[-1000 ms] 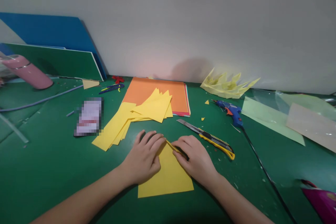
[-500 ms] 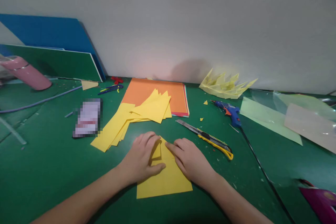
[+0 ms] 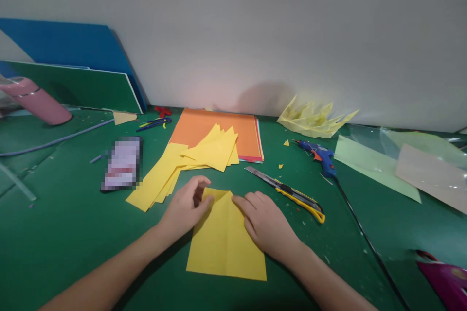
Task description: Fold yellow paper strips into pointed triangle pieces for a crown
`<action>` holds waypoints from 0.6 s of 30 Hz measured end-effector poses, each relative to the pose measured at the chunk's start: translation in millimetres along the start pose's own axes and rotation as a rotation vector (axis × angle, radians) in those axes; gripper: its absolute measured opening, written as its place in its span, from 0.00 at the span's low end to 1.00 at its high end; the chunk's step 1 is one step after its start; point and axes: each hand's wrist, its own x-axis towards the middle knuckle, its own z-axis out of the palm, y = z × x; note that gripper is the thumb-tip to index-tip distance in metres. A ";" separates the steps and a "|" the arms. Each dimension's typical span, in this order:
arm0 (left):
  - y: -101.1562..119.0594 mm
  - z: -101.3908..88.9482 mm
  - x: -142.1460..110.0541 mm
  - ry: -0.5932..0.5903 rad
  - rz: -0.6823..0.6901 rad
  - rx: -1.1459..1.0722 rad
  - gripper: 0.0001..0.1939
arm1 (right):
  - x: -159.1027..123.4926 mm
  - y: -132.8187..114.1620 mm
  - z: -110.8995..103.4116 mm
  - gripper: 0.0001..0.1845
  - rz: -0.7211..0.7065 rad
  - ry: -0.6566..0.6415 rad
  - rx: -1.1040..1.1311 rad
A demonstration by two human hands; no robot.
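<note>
A creased sheet of yellow paper [image 3: 226,248] lies on the green table in front of me, with a crease down its middle and a peak at its far edge. My left hand [image 3: 188,206] has its thumb and curled fingers around the far left corner of the sheet. My right hand [image 3: 264,221] presses on the right side, index fingertip near the peak and the other fingers curled. Beyond my hands lies a pile of cut yellow paper pieces [image 3: 156,180], partly over orange paper [image 3: 215,126]. A yellow utility knife [image 3: 288,194] with its blade out lies beyond my right hand.
A blue glue gun [image 3: 317,150] with a black cord and a pointed pale-yellow paper piece [image 3: 314,121] are at the back right. To the left are a blurred-out phone [image 3: 122,163], scissors [image 3: 155,123] and a pink bottle [image 3: 40,102]. Boards [image 3: 73,85] lean on the wall.
The left flap of the sheet has opened outward and now lies spread to the left. My left hand has moved left and away with it; my right hand has stayed nearly in place.
</note>
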 end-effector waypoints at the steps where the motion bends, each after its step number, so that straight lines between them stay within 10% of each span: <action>1: -0.7 -0.5 1.0 0.007 -0.004 -0.010 0.11 | 1.1 -1.1 -1.4 0.23 0.005 -0.031 -0.016; 18: -5.2 -6.6 7.8 -0.007 -0.044 0.020 0.10 | 3.3 -6.1 -7.6 0.30 0.042 -0.106 0.001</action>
